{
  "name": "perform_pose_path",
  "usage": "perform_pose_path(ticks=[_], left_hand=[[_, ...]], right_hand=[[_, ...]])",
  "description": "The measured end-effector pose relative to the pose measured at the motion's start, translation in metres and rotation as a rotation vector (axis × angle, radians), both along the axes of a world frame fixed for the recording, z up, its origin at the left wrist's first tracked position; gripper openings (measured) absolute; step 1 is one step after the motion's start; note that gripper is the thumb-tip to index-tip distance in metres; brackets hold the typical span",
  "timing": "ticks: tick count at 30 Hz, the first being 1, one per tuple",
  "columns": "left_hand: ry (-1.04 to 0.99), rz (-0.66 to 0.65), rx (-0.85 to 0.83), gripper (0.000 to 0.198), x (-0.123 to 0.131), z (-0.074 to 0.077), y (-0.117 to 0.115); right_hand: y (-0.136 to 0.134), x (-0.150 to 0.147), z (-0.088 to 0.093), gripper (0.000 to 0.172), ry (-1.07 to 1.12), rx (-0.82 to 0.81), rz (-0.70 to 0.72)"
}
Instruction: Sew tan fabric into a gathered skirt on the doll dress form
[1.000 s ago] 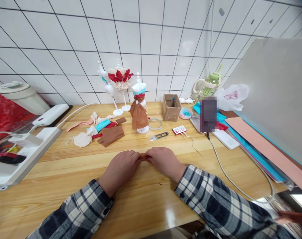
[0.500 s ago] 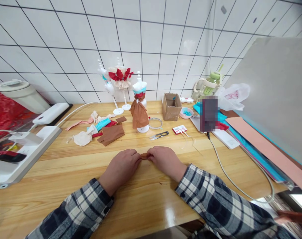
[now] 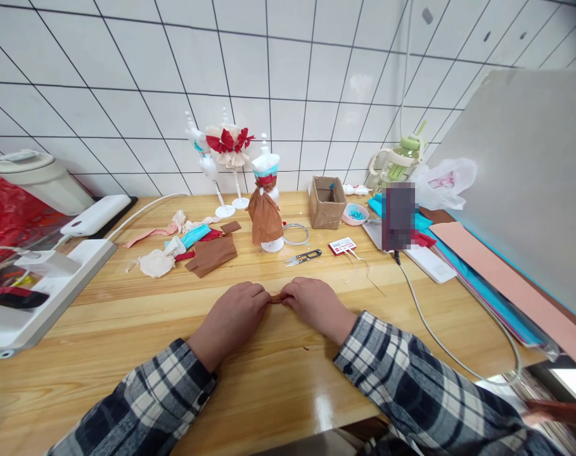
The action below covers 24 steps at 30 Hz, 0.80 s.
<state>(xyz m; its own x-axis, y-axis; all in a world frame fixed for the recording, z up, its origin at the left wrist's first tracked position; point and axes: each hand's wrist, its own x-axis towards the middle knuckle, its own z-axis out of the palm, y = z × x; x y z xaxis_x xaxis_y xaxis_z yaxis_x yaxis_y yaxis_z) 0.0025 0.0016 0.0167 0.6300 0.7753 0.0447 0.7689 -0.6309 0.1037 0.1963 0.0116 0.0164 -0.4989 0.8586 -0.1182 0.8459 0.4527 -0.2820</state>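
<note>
A small strip of brown crepe paper [image 3: 277, 299] is pinched between my two hands, low over the wooden table. My left hand [image 3: 235, 320] grips its left end with closed fingers, and my right hand [image 3: 316, 308] grips the right end. Most of the strip is hidden under the fingers. Just beyond the hands lie thread snips [image 3: 303, 258]. Behind them a small white dress form [image 3: 265, 166] stands upright, wearing a brown paper skirt [image 3: 265, 215] with blue and red bands above it.
Brown paper pieces [image 3: 211, 256] and coloured scraps lie at the left. A wire coil [image 3: 296, 235], cardboard box [image 3: 327, 204], pink bowl [image 3: 355, 214] and red-white card [image 3: 343, 246] stand beyond the hands. A cable [image 3: 423, 323] loops at right; a power strip [image 3: 73, 288] lies left.
Both hands stay in nearly the same place, still pinching the brown strip. The strip appears slightly shifted between the fingertips; nothing else has visibly moved.
</note>
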Motion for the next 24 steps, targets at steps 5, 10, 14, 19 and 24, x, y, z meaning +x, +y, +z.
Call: perform_pose_path(ticks=[5,10,14,19,24], left_hand=[[0.024,-0.041,0.006,0.023,-0.002,-0.001,0.001],[0.003,-0.056,-0.003,0.024,-0.004,-0.006,0.002],[-0.017,-0.054,-0.012,0.026,-0.004,-0.007,0.002],[-0.042,-0.051,-0.021,0.027,-0.003,-0.004,0.002],[-0.069,-0.054,-0.015,0.027,-0.003,-0.003,0.003]], right_hand=[[0.001,0.002,0.0,0.022,0.022,-0.021,-0.012],[0.001,0.003,-0.003,0.022,0.043,0.001,-0.018],[0.0,0.002,-0.004,0.02,0.046,0.005,-0.02],[0.001,0.002,-0.005,0.017,0.089,-0.01,-0.047],[0.003,0.004,-0.012,0.014,0.117,-0.019,-0.029]])
